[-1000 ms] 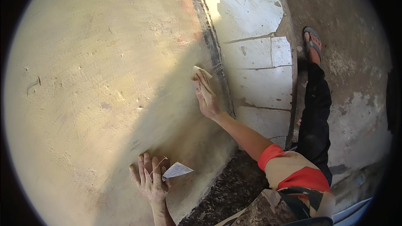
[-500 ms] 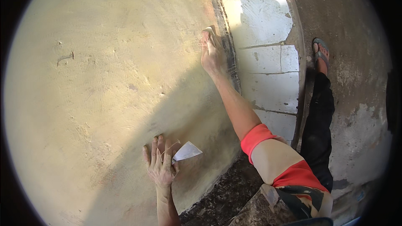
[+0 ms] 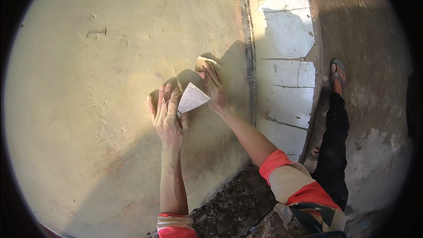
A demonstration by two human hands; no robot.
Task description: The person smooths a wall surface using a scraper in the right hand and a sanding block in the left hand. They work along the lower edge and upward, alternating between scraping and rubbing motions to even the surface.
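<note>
Scraper point(image 3: 193, 98) of pale grey metal, flat and triangular, slants with its wide edge toward the upper right from the left hand point(image 3: 168, 121), whose fingers grip its hidden handle against pitted cream plaster point(image 3: 79, 114); the right hand point(image 3: 216, 90) closes its fingers on a curled, partly covered buff sheet point(image 3: 201, 62)

A building with bare, worn surfaces, perhaps a house's sunlit porch or yard; exactly which cannot be told.
Rough yellowish plaster, pitted and patchy, covers a broad wall point(image 3: 110, 110). Along its right edge, past a dark strip point(image 3: 249, 48), run chipped white tiles point(image 3: 286, 103), then a stained, concrete-like floor point(image 3: 374, 92). Strong sunlight and hard shadow suggest open air, and a triangular scraper blade point(image 3: 193, 98) suggests wall work.
</note>
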